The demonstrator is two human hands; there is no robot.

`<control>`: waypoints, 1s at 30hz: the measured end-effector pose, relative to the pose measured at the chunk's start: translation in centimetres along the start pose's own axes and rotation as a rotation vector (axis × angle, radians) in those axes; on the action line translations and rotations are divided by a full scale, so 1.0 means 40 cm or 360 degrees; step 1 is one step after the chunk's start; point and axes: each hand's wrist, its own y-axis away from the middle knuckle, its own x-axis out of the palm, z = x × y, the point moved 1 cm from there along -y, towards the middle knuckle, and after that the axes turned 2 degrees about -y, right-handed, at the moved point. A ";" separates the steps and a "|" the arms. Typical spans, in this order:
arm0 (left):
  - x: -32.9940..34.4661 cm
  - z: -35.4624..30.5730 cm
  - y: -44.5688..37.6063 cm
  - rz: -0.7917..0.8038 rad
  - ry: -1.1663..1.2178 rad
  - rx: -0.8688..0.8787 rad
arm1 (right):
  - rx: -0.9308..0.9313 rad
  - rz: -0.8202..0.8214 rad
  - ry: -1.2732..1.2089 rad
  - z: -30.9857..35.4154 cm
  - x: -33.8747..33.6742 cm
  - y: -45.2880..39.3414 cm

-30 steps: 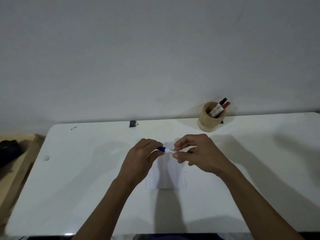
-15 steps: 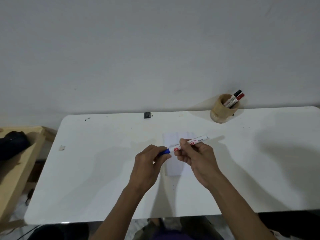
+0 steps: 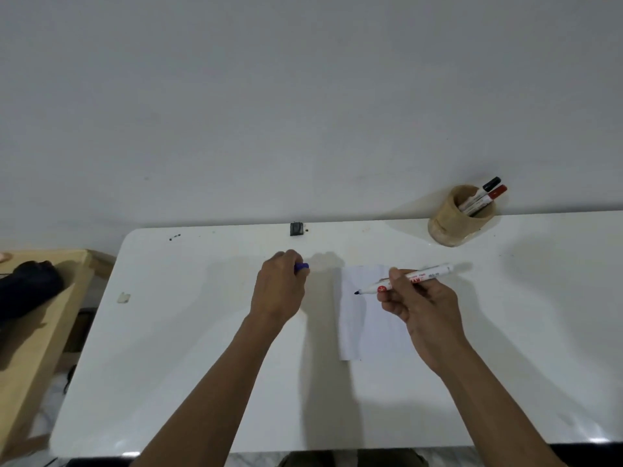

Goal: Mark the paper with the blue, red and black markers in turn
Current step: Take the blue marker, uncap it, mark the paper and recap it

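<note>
A white sheet of paper [image 3: 369,318] lies on the white table [image 3: 188,348]. My right hand [image 3: 421,308] grips the uncapped blue marker [image 3: 424,275], its dark tip hovering over the paper's upper left part. My left hand [image 3: 278,288] is off to the left of the paper, closed on the blue cap [image 3: 301,267], which pokes out between the fingers. The red marker [image 3: 490,198] and the black marker [image 3: 483,191] stand in a wooden cup [image 3: 451,224] at the back right.
A small black object [image 3: 296,228] sits at the table's back edge by the wall. A scrap of tape [image 3: 123,297] lies near the left edge. A wooden bench [image 3: 37,328] with a dark bundle [image 3: 25,288] stands left of the table.
My hands have pulled apart: the cap came off the blue marker. The left hand went left with the cap, the right hand moved right over the paper. The view shifted down and left.
</note>
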 end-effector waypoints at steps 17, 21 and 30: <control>0.063 0.022 -0.128 0.0316 -0.0367 -0.0125 | 0.0096 0.0003 0.0118 -0.071 -0.030 -0.056; 0.040 0.017 -0.083 0.0153 -0.0326 -0.0229 | 0.0024 -0.0034 0.0131 -0.066 -0.026 -0.064; 0.163 0.010 0.141 -0.0002 -0.0341 0.0352 | -0.0261 0.0203 0.0428 -0.078 -0.001 -0.151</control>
